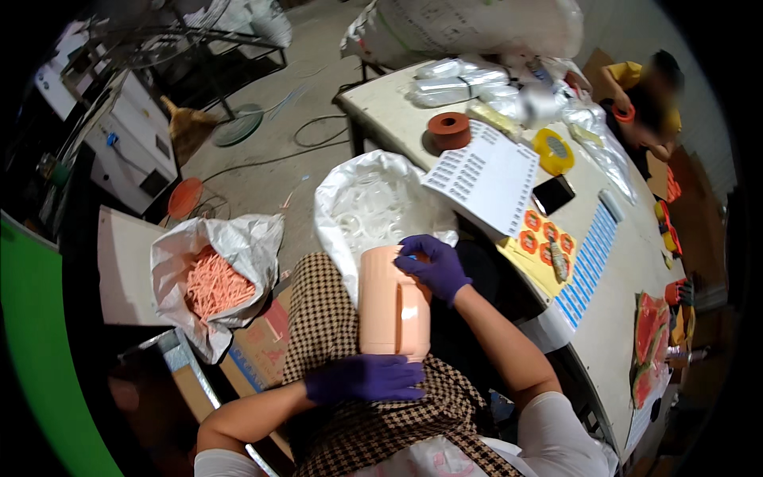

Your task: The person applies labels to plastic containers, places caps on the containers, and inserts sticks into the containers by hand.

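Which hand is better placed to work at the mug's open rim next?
Probably the right hand: its fingers already rest on the rim of the peach plastic mug. The left hand is occupied steadying the mug's base on the lap.

A bare grey concrete floor (pixel 262 171) runs across the top left, with loose cables lying on it. A long pale surface (pixel 612 318) stretches along the right. A white cabinet (pixel 131 131) stands at the left, under dim light.
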A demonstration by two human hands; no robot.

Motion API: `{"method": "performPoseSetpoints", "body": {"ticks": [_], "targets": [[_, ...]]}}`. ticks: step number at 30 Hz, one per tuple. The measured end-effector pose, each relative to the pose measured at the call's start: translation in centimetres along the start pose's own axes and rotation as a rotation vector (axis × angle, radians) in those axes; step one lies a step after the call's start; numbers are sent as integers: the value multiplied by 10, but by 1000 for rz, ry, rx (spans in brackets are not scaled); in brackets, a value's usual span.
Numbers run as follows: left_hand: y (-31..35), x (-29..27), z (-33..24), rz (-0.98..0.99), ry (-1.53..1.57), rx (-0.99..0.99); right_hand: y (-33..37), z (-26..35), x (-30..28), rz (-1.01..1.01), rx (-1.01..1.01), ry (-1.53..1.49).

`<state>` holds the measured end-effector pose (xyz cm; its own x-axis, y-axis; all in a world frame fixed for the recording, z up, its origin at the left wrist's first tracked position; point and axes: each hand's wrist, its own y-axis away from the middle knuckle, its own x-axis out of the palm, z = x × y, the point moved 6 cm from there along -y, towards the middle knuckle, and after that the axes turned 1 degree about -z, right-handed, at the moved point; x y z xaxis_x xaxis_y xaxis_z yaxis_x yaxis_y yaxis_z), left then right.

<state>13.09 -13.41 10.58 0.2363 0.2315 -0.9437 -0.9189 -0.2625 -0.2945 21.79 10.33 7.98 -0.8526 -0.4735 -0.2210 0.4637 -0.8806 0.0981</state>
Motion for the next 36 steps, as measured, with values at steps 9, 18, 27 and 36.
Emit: {"method": "performPoseSetpoints", "body": {"ticks": [9,18,27,36], "targets": [[79,-174,82,-418,577,-970,101,35,-31,-150,120,-264],[54,45,199,-728,1224,-1155,161,33,-184,-677,-81,467],[68,97,215,-578,985,-1285,97,-31,-250,-722,321,1036],[-116,-42,199,-403,428,-529,185,-5,-295,-941,-172,745]]}}
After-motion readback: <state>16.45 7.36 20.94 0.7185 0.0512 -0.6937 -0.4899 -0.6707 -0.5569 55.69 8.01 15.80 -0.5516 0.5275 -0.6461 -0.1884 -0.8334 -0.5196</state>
